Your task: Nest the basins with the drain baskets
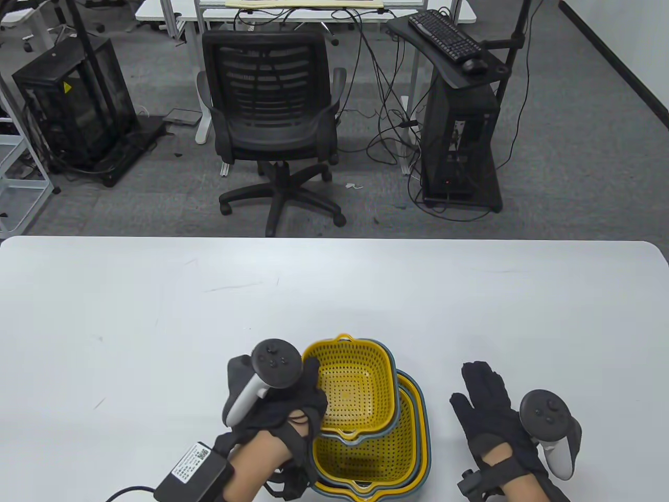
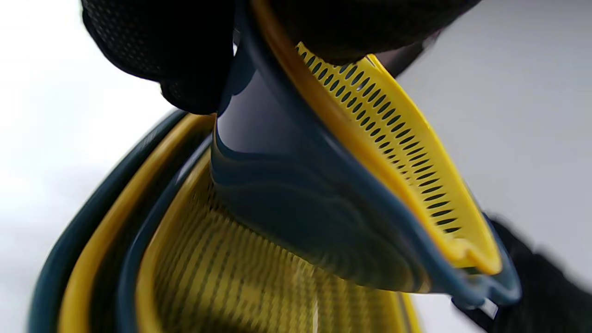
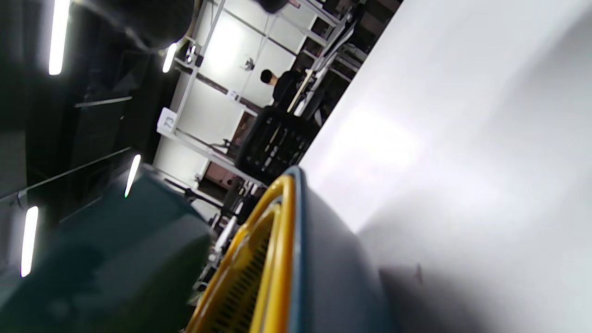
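Note:
A small yellow drain basket point(image 1: 355, 384) sits inside its dark blue basin point(image 1: 393, 413) and is held tilted over a larger nested stack of yellow baskets and blue basins point(image 1: 376, 457) at the table's near edge. My left hand point(image 1: 285, 405) grips the small set by its left rim; the left wrist view shows fingers point(image 2: 185, 55) pinching the blue and yellow rim point(image 2: 286, 92), its base over the larger basket point(image 2: 231, 277). My right hand point(image 1: 486, 402) lies flat and open on the table, right of the stack, touching nothing. The stack's side point(image 3: 286, 259) shows in the right wrist view.
The white table point(image 1: 334, 293) stretches wide on both sides and beyond the stack. A black office chair point(image 1: 272, 120) and computer stands point(image 1: 460, 141) are on the floor past the far edge. A cable box point(image 1: 196, 470) is strapped on my left forearm.

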Tool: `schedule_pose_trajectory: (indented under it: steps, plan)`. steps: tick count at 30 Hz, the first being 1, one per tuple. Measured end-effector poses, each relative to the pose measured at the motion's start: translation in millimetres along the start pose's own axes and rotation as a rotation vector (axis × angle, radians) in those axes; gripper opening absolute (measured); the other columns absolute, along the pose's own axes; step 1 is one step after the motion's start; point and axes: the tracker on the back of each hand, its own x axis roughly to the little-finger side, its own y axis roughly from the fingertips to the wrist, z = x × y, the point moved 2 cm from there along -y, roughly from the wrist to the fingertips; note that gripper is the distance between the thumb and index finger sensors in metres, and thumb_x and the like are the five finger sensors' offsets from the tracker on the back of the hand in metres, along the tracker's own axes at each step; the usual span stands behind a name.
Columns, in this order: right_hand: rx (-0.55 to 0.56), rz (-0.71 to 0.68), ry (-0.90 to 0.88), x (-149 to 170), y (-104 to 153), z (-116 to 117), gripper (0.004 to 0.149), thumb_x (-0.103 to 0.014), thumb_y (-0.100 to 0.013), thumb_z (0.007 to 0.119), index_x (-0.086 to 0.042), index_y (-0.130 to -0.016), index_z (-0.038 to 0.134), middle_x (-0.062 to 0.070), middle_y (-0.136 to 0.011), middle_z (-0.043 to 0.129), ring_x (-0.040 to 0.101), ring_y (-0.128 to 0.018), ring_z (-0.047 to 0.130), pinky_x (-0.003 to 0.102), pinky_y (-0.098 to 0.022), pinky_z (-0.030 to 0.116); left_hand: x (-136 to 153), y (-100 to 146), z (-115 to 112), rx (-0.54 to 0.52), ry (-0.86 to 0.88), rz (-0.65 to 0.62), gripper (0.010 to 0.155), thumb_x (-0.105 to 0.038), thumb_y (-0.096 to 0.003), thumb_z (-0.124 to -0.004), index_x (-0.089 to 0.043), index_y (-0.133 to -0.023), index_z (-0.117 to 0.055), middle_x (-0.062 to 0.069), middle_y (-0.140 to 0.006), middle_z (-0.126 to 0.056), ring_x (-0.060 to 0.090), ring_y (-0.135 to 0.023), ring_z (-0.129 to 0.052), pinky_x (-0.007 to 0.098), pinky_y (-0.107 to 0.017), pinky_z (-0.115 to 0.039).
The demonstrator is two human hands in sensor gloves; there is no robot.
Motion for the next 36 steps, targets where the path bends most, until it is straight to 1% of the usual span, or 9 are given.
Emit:
schedule_pose_trajectory:
  steps: [7, 11, 13, 15, 24, 29, 32, 33, 36]
  plan:
    - [0.008, -0.017, 0.017, -5, 2, -4, 0.072, -0.044, -0.054, 0.069, -0.012, -0.109, 0.035, 0.014, -0.115, 0.018, 0.054, -0.098, 0.006, 0.08, -0.061, 0.025, -13, -6, -38, -0.039, -0.24, 0.038, 0.068, -0.03, -0.051, -0.069, -0.012, -0.112, -0.045, 0.017, -0.116, -0.029, 0.044, -0.078, -0.08, 0.053, -0.058, -0.069]
    - [0.007, -0.017, 0.006, -4, 3, -6, 0.073, -0.044, -0.054, 0.069, -0.012, -0.109, 0.035, 0.013, -0.115, 0.018, 0.054, -0.098, 0.005, 0.08, -0.061, 0.025, -22, -6, -52, -0.096, -0.372, 0.041, 0.067, -0.03, -0.051, -0.069, -0.012, -0.112, -0.048, 0.019, -0.116, -0.032, 0.043, -0.086, -0.074, 0.054, -0.063, -0.065]
    - [0.003, -0.014, -0.003, -4, 2, -5, 0.073, -0.044, -0.054, 0.069, -0.011, -0.109, 0.035, 0.014, -0.115, 0.018, 0.054, -0.098, 0.005, 0.08, -0.061, 0.025, -25, -6, -58, -0.145, -0.42, 0.039, 0.067, -0.031, -0.0509, -0.069, -0.012, -0.112, -0.049, 0.02, -0.116, -0.035, 0.048, -0.1, -0.062, 0.059, -0.069, -0.06]
    - [-0.002, -0.012, -0.011, -4, 3, -5, 0.073, -0.044, -0.054, 0.069, -0.011, -0.109, 0.035, 0.014, -0.115, 0.018, 0.054, -0.098, 0.005, 0.08, -0.061, 0.024, -25, -8, -63, -0.153, -0.473, 0.057, 0.067, -0.031, -0.0509, -0.068, -0.012, -0.112, -0.048, 0.019, -0.116, -0.033, 0.051, -0.105, -0.049, 0.062, -0.072, -0.054]
    - [-0.011, -0.004, -0.026, -4, 3, -5, 0.073, -0.044, -0.054, 0.069, -0.011, -0.109, 0.035, 0.014, -0.115, 0.018, 0.054, -0.098, 0.006, 0.08, -0.061, 0.025, -11, -14, -84, -0.081, -0.461, 0.107, 0.069, -0.033, -0.0516, -0.068, -0.013, -0.112, -0.043, 0.02, -0.115, -0.02, 0.055, -0.103, -0.022, 0.067, -0.072, -0.039]
    - [-0.019, -0.001, -0.016, -4, 2, -5, 0.073, -0.044, -0.054, 0.069, -0.011, -0.109, 0.035, 0.014, -0.115, 0.018, 0.054, -0.098, 0.006, 0.08, -0.061, 0.025, 1, -12, -85, -0.029, -0.296, 0.068, 0.07, -0.037, -0.0526, -0.068, -0.014, -0.113, -0.04, 0.017, -0.112, -0.009, 0.052, -0.099, -0.005, 0.067, -0.071, -0.026]
    - [-0.033, 0.016, -0.021, 1, 1, -2, 0.073, -0.044, -0.053, 0.069, -0.011, -0.109, 0.036, 0.014, -0.115, 0.019, 0.054, -0.098, 0.006, 0.08, -0.061, 0.024, 8, -5, -71, -0.06, -0.189, 0.014, 0.07, -0.038, -0.0529, -0.067, -0.016, -0.113, -0.039, 0.014, -0.114, -0.01, 0.051, -0.099, -0.005, 0.067, -0.071, -0.026]
    - [-0.041, 0.023, -0.019, 2, 1, -2, 0.073, -0.044, -0.054, 0.069, -0.011, -0.109, 0.035, 0.014, -0.115, 0.018, 0.054, -0.098, 0.005, 0.08, -0.061, 0.024, 9, -2, -65, -0.091, -0.153, -0.006, 0.07, -0.038, -0.0529, -0.067, -0.016, -0.113, -0.039, 0.014, -0.114, -0.011, 0.052, -0.1, -0.006, 0.067, -0.071, -0.026]
    - [-0.037, 0.041, -0.012, 6, 0, -3, 0.072, -0.044, -0.053, 0.069, -0.011, -0.109, 0.037, 0.015, -0.115, 0.019, 0.054, -0.098, 0.005, 0.08, -0.061, 0.024, 22, 12, -29, -0.318, -0.01, -0.098, 0.068, -0.039, -0.0522, -0.069, -0.018, -0.112, -0.046, 0.012, -0.117, -0.02, 0.051, -0.103, -0.014, 0.067, -0.073, -0.031]
